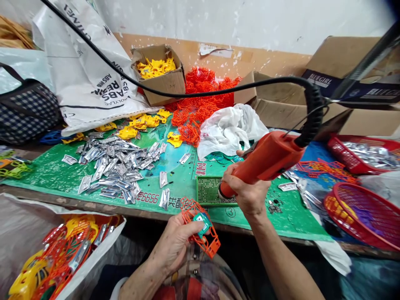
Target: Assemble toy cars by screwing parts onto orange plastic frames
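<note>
The left hand grips an orange frame, slanting from far left to near right, on the near side of the green tray; the right hand, nearer the tray, clasps an orange-red power tool nose-down there.

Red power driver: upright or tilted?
Tilted: the right hand holds the red power driver nose-down at the green tray, its cable end raised to the right.

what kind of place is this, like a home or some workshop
Probably a small toy-assembly workshop: an orange power driver in the right hand, heaps of matching silver parts on the bench, and a cardboard box full of yellow ones.
</note>
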